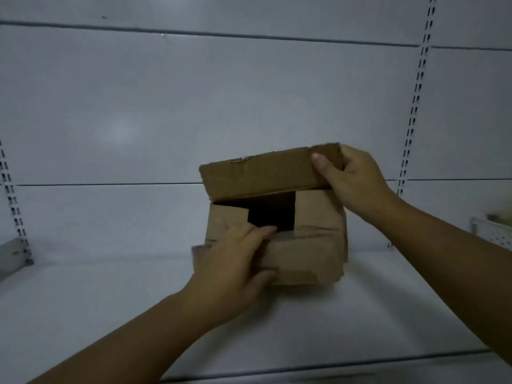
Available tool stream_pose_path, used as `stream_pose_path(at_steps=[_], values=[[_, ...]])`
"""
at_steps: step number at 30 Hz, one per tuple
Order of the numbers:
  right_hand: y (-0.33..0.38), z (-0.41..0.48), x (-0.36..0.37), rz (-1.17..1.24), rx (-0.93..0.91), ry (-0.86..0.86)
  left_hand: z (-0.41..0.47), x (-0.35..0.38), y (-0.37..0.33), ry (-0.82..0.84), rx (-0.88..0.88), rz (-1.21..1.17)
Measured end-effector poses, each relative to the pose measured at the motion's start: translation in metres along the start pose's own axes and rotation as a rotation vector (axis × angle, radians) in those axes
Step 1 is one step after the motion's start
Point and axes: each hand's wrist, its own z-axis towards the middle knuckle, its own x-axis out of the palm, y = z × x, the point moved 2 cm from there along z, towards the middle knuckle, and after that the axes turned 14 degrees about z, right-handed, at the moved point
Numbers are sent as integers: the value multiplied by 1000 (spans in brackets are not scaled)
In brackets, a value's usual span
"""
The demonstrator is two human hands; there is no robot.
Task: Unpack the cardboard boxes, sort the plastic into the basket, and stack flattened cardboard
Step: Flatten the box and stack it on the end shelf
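Note:
A worn brown cardboard box (313, 245) is held just above a white shelf, its opening turned toward me. My right hand (352, 178) grips the right end of the raised top flap (260, 176), thumb on its front face. My left hand (235, 261) holds the lower-left flap, with the fingers reaching to the edge of the dark opening (273, 213). The inside of the box is black and its contents are hidden. No basket or plastic is visible.
The white shelf board (110, 300) runs across the lower view with its front edge near the bottom. A white back panel with slotted uprights (415, 106) stands behind. A shelf bracket (16, 253) sits at the left and a perforated metal piece (493, 234) at the right.

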Motion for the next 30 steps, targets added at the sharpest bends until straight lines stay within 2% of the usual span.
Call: stream_pose_path(at_steps=[2, 4, 7, 9, 10, 11, 13, 15, 17, 18, 19, 22, 23, 26, 28, 30], values=[[22, -16, 4, -15, -50, -1, -21, 8, 6, -57, 54, -16], [24, -36, 10, -93, 50, 58, -48, 25, 12, -11, 17, -117], [8, -66, 19, -142, 363, 165, -72, 36, 1, 170, -8, -252], [3, -77, 25, -168, 406, 131, -74, 42, -10, 389, -40, -345], [4, -80, 28, -186, 395, 107, -72, 43, -17, 491, -101, -491], [4, -83, 33, -204, 382, 99, -67, 46, -24, 518, -156, -710], [5, -89, 39, -208, 374, 91, -61, 44, -35, 422, -304, -1065], [4, -92, 40, -174, 382, 54, -62, 41, -35, 383, -384, -1142], [3, -93, 40, -159, 382, 44, -71, 39, -36, 433, -187, -1189], [1, -94, 41, -153, 378, 49, -76, 33, -36, 396, -102, -1148], [-3, -94, 43, -159, 376, 63, -78, 29, -29, 242, -134, -1019], [-15, -94, 55, -205, 381, 111, -72, 11, 12, -415, -556, -532], [-18, -95, 61, -199, 378, 126, -67, 7, 23, -466, -653, -480], [-18, -100, 85, -191, 333, 240, -46, 21, 50, -180, -897, -795], [-18, -106, 101, -144, 310, 412, -48, 26, 63, -117, -986, -1024], [-27, -112, 108, -99, 288, 552, -64, 16, 80, -110, -959, -1289]])
